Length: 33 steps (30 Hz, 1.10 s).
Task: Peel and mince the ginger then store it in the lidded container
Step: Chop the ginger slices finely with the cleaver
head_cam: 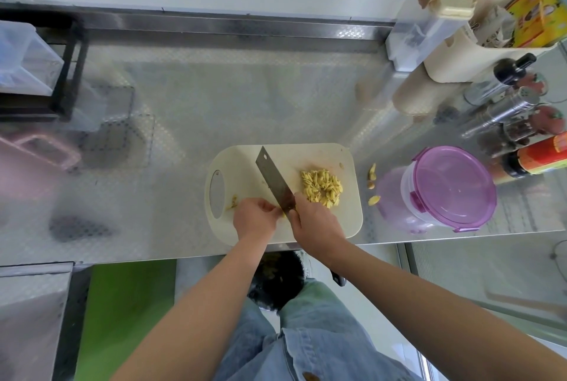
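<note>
Sauce bottles (540, 156) and steel shakers (503, 113) crowd the counter's (214, 98) right edge; a black rack (70, 73) stands at its far left corner.

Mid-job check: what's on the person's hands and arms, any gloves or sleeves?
No gloves: left hand and right hand are bare, and both forearms are uncovered. No watch, ring or bracelet shows. Light blue denim clothing sits below.

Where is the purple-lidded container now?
In the head view, the container stands on the counter, right of the cutting board, near ginger scraps.
</note>
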Each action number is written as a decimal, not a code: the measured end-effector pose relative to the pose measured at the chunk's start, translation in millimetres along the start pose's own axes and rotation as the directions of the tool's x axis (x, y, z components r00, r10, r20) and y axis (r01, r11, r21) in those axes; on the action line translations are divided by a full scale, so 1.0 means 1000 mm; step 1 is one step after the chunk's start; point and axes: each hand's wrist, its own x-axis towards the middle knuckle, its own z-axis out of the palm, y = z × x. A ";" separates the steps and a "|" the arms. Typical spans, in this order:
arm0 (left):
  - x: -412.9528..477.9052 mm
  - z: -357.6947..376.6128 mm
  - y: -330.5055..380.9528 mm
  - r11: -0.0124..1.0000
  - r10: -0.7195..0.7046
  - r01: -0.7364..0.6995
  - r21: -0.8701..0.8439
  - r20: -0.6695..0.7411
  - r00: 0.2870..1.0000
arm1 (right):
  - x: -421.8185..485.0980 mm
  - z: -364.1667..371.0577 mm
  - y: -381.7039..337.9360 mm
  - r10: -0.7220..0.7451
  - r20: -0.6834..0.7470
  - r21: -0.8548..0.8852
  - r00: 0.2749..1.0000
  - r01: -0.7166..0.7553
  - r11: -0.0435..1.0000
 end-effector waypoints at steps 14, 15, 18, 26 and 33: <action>0.004 0.001 -0.004 1.000 0.003 -0.003 -0.026 0.007 1.000 | 0.009 0.007 -0.008 -0.011 0.023 -0.054 1.000 0.012 0.998; 0.004 0.001 -0.004 1.000 0.005 -0.005 -0.028 0.008 1.000 | 0.010 0.007 -0.008 -0.012 0.024 -0.055 1.000 0.014 0.998; 0.002 0.001 -0.004 0.999 0.015 -0.015 -0.037 0.006 1.000 | 0.017 0.005 -0.008 -0.007 0.017 -0.031 1.000 0.008 0.999; -0.001 0.002 -0.007 1.000 0.013 -0.014 -0.026 -0.020 1.000 | 0.008 0.001 0.003 0.006 -0.050 0.059 0.999 -0.003 0.998; -0.004 0.003 -0.008 1.000 -0.010 0.009 -0.005 -0.057 0.998 | -0.003 -0.003 0.004 0.002 -0.074 0.087 0.997 0.005 0.996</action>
